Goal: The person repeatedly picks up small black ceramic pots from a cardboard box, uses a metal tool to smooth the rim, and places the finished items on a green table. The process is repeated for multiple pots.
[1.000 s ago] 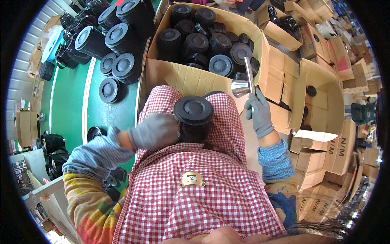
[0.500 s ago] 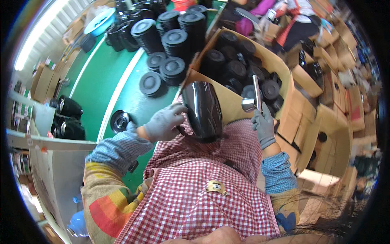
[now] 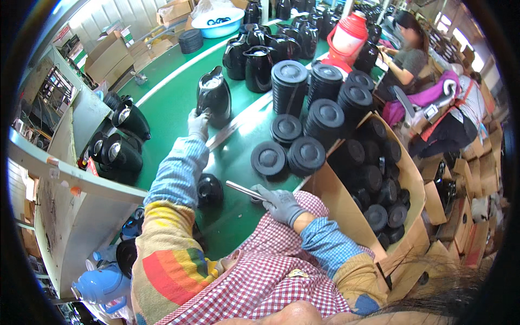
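Observation:
My left hand (image 3: pixel 199 124) is stretched forward over the green table, its grey-gloved fingers closed on the handle side of a glossy black jug (image 3: pixel 215 102). The jug is upright, with its silvery inside showing at the top. Close to my lap, my right hand (image 3: pixel 283 207), also gloved, grips a shiny metal tool (image 3: pixel 246 191) by its rod. The rod points left, and the tool's other end is mostly hidden under the hand. A black round lid-like part (image 3: pixel 209 189) lies on the table between my forearms.
Stacks of black ribbed discs (image 3: pixel 289 81) stand ahead of my right hand. A carton (image 3: pixel 403 179) of black parts is at right. Behind are more black jugs (image 3: pixel 259 67), a red-and-white container (image 3: pixel 349 38) and a blue basin (image 3: pixel 219 24). Another person (image 3: pixel 409 59) sits at far right.
My left hand has carried the jug from above my lap forward onto the table. My right hand has come inward with the metal tool, and the view has swung toward the table's far end.

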Demonstrator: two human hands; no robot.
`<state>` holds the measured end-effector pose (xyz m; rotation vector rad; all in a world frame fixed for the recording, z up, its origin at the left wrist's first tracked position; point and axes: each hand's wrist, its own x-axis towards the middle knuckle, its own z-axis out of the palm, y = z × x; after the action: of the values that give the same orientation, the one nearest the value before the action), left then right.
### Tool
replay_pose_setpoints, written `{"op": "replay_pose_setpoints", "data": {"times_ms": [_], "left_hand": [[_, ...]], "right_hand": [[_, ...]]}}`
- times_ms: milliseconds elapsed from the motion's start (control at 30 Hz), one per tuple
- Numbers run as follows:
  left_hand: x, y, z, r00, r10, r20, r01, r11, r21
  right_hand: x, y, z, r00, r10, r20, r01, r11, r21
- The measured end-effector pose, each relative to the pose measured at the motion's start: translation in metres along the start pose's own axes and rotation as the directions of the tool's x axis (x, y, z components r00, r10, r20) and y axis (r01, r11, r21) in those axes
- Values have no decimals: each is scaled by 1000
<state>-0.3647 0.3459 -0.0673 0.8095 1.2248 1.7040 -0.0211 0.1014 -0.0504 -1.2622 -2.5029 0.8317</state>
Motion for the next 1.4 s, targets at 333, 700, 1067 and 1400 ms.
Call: {"op": "replay_pose_setpoints", "data": {"times_ms": [333,700,1067,1400], "left_hand": [[149,-50,72,925,104,-365,55,915,399],[92,104,-114,741,638,-210,283,-13,959],[47,151,-139,723,691,-27,102,-67,992],[-217,200,69,343,577,742,-939,210,271]], "right_hand": [[-29,-5,-40,940,-20,-340,42,997,58],[-180,38,-57,648,688,-327,-500,708,498],[-235,28,-45,571,762,-304,-502,618,605],[-244,-40,-117,653,413,-634,-241,908,343]]}}
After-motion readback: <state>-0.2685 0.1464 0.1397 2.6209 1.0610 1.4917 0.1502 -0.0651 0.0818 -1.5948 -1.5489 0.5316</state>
